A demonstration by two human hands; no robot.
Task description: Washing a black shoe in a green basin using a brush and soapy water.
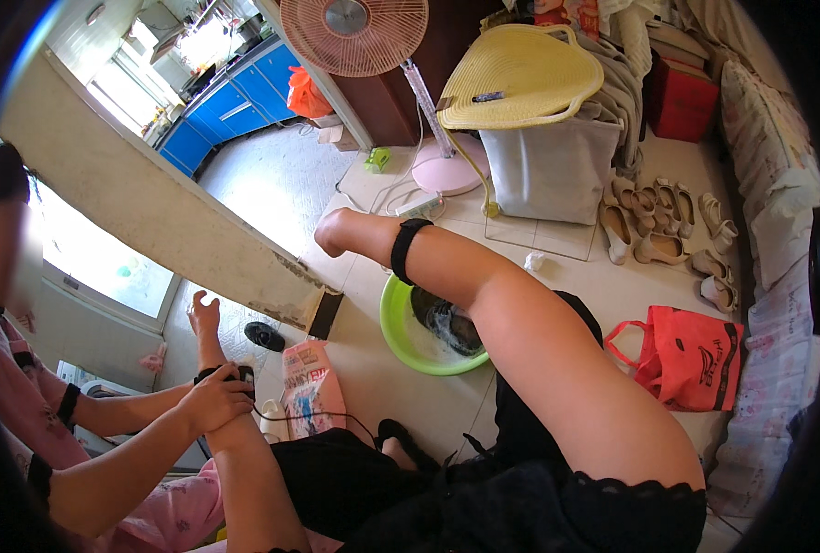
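Observation:
My right hand [331, 232] reaches out over the tiled floor, fingers curled in with nothing in them. A black strap [404, 251] circles that forearm just behind the wrist. My left hand [204, 314] is raised at the lower left, fingers loosely apart and empty. A person in pink sits at the left edge. Their hand [214, 398] grips my left forearm at a small black device [240, 372], from which a thin black cable [336, 417] runs right.
A green basin [393, 334] holding dark shoes in water sits under my right arm. Beside it are a pink packet [310, 387] and a black slipper [264, 336]. A red bag [696, 361], several pale shoes [659, 226], a white box [548, 170] and a pink fan [354, 35] stand farther off.

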